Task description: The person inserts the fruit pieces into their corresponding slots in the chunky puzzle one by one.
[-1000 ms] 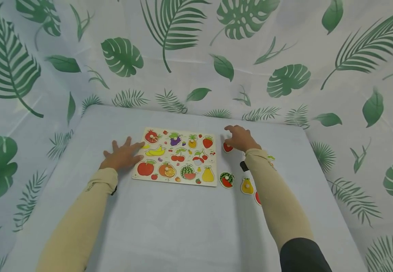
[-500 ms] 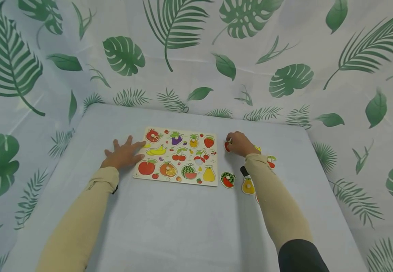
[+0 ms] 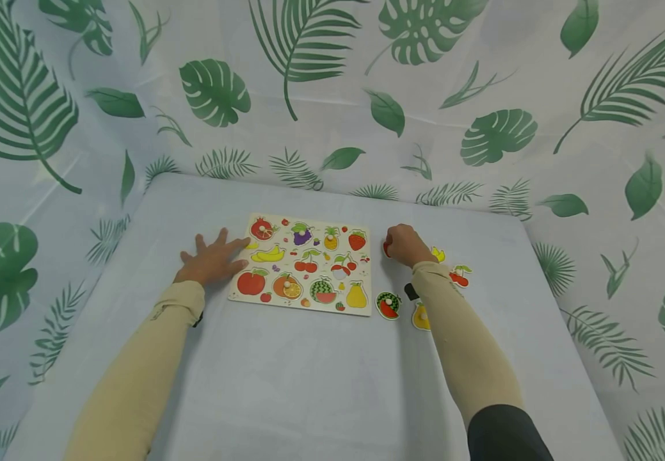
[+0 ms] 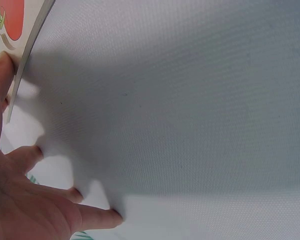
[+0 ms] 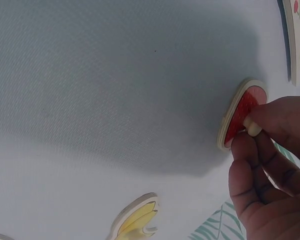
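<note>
A wooden fruit puzzle board (image 3: 316,227) lies flat on the white-covered table. Spread fingers of my left hand (image 3: 208,262) reach its left side, with thumb and index fingertip on the edge. The left wrist view shows the other fingertips (image 4: 115,216) down on the cloth. Just right of the board, my right hand (image 3: 407,245) pinches the small knob (image 5: 253,129) of a red strawberry puzzle piece (image 5: 250,97) between thumb and fingers. That piece stands tilted in the right wrist view; the hand mostly covers it in the head view.
Loose pieces lie right of the board: a watermelon (image 3: 388,306), a pear (image 3: 421,317) partly under the right forearm, cherries (image 3: 460,276) and a banana (image 5: 140,217). A leaf-printed cloth backdrop (image 3: 332,128) rises behind and beside the table.
My right hand has come down onto the strawberry piece, and its fingers have closed on the knob. The left hand keeps its place at the board; the head view has shifted slightly.
</note>
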`<state>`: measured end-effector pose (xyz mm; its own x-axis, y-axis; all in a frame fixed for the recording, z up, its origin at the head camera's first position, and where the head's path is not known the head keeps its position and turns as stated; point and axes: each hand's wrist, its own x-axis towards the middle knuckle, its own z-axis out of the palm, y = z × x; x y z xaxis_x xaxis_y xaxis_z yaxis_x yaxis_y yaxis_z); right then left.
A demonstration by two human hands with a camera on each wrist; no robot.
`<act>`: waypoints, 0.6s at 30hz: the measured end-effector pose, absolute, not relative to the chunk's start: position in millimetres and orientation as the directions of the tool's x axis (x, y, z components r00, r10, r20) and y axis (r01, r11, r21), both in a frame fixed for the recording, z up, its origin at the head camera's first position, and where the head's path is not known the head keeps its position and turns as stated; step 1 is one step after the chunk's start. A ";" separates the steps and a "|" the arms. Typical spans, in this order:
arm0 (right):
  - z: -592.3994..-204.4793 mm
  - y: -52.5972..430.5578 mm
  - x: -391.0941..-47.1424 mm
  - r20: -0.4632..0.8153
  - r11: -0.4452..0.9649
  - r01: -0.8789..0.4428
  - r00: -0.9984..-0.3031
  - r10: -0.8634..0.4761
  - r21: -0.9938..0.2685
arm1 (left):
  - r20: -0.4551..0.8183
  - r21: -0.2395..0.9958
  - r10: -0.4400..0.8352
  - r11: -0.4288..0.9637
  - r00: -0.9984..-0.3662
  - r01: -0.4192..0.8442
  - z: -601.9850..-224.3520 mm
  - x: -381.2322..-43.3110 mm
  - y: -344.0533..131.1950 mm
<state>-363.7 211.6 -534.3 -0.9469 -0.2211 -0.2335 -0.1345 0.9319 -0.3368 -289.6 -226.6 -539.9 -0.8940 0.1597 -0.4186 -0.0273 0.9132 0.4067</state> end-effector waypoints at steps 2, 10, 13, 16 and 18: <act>-533.8 211.0 -363.8 -0.236 0.934 -0.135 -0.946 -0.220 -0.330 | -0.423 0.404 0.156 0.914 -0.892 -0.031 -540.1 -290.2 -226.2; -528.6 206.4 -367.7 -0.229 0.934 -0.150 -0.946 -0.232 -0.324 | -0.417 0.413 0.157 0.910 -0.895 -0.033 -539.1 -291.7 -229.5; -525.7 204.1 -368.9 -0.228 0.934 -0.165 -0.942 -0.244 -0.318 | -0.431 0.415 0.156 0.909 -0.889 -0.042 -540.1 -291.8 -230.5; -521.4 201.0 -369.6 -0.228 0.936 -0.174 -0.941 -0.250 -0.306 | -0.440 0.419 0.157 0.907 -0.884 -0.047 -541.7 -292.0 -230.0; -517.0 197.5 -370.2 -0.224 0.936 -0.179 -0.941 -0.253 -0.303 | -0.436 0.417 0.157 0.908 -0.886 -0.045 -542.8 -292.8 -229.5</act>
<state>-370.2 197.5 -517.0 -0.9413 -0.2527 -0.2237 -0.1792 0.9359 -0.3033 -292.8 -229.5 -542.8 -0.8862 0.1566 -0.4361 -0.0450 0.9077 0.4173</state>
